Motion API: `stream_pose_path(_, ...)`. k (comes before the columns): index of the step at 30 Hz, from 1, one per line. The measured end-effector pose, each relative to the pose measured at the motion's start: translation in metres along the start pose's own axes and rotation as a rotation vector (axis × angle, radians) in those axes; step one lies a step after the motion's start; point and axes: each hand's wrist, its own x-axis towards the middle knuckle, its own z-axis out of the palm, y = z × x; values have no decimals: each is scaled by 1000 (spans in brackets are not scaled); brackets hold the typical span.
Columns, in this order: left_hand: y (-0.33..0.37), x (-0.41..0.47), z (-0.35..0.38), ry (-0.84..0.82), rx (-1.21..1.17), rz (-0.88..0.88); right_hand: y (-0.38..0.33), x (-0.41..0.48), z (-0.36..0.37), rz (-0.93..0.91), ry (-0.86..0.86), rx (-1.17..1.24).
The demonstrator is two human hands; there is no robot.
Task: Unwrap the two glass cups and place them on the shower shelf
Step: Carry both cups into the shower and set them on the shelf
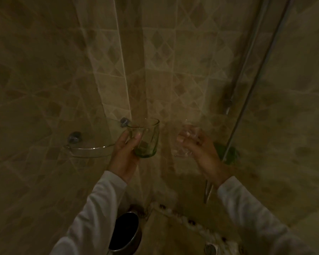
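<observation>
My left hand (pixel 124 153) grips a green-tinted glass cup (pixel 147 139), upright and bare of wrapping, in front of the tiled corner. My right hand (pixel 201 150) holds a clear glass cup (pixel 187 142), blurred and tilted, a little to the right of the green one. The glass corner shower shelf (pixel 88 150) hangs on the left wall on two round metal mounts, just left of my left hand and at about the same height. No wrapping shows in view.
A metal pipe (pixel 247 100) runs diagonally down the right wall, with a green object (pixel 228 153) beside it behind my right hand. A round metal bin (pixel 126 230) stands on the floor below. A drain (pixel 210 248) sits at the bottom right.
</observation>
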Motion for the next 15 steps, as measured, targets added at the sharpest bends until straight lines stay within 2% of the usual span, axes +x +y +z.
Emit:
stream_pose_path(8,13,55,-8,240,17,94,16,112,17,60,-199,46)
stream_pose_path(15,31,68,-46,419,98,185,40,169,64,72,-333,75)
